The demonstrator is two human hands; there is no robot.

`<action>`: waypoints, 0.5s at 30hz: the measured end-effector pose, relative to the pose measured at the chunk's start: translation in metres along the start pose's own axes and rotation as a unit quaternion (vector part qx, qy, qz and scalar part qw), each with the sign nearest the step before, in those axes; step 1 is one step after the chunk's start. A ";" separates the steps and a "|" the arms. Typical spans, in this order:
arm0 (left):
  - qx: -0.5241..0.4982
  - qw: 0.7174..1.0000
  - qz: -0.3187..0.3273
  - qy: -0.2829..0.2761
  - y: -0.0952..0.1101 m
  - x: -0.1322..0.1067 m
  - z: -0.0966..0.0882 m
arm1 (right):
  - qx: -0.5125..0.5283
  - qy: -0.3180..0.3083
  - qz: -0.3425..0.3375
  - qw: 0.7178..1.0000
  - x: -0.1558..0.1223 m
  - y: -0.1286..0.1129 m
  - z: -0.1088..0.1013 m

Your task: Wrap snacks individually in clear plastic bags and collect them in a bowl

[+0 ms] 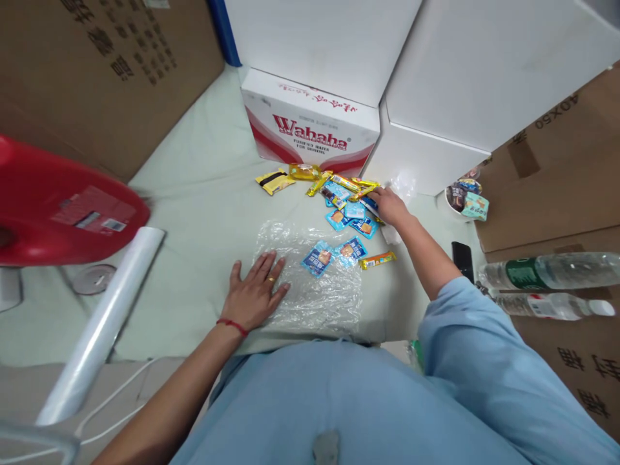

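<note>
A crinkled sheet of clear plastic film [334, 300] lies flat in front of me. My left hand [256, 290] rests on its left edge, open, palm down with fingers spread. Two blue snack packets [318, 258] lie on the film, and a yellow stick packet [378, 260] is at its right edge. Beyond it is a pile of blue packets [355, 210] and yellow stick packets [345, 183]. My right hand [389, 204] reaches into the pile's right side, fingers bent together; their tips are partly hidden among the packets, so what they hold is unclear.
A Wahaha water carton [312, 132] stands behind the pile, with a yellow packet [275, 181] before it. At left lie a roll of plastic film [104, 323] and a red container [68, 206]. Rightward are a snack-filled tub [448, 205], a phone [462, 259] and two bottles [566, 271].
</note>
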State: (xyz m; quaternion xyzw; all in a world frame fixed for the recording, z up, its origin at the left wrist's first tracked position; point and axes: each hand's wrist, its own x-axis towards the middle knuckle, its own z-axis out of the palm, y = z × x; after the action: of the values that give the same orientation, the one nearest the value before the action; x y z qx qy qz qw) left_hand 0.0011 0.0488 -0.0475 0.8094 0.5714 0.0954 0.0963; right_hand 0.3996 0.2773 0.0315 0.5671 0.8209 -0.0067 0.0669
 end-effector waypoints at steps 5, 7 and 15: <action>-0.020 1.000 0.003 0.008 0.001 -0.001 -0.001 | 0.013 0.023 0.018 0.999 -0.010 0.006 0.005; -0.023 1.000 0.004 0.006 0.001 -0.001 -0.001 | 0.057 0.053 0.038 0.996 -0.016 0.009 0.003; -0.032 0.999 0.002 -0.004 0.001 0.000 -0.003 | 0.246 0.117 0.084 0.959 -0.029 -0.022 -0.002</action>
State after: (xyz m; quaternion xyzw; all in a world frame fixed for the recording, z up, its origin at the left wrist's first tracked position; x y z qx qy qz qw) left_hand 0.0012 0.0482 -0.0442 0.8076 0.5659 0.1105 0.1237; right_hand 0.3888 0.2422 0.0351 0.6299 0.7455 -0.1363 -0.1702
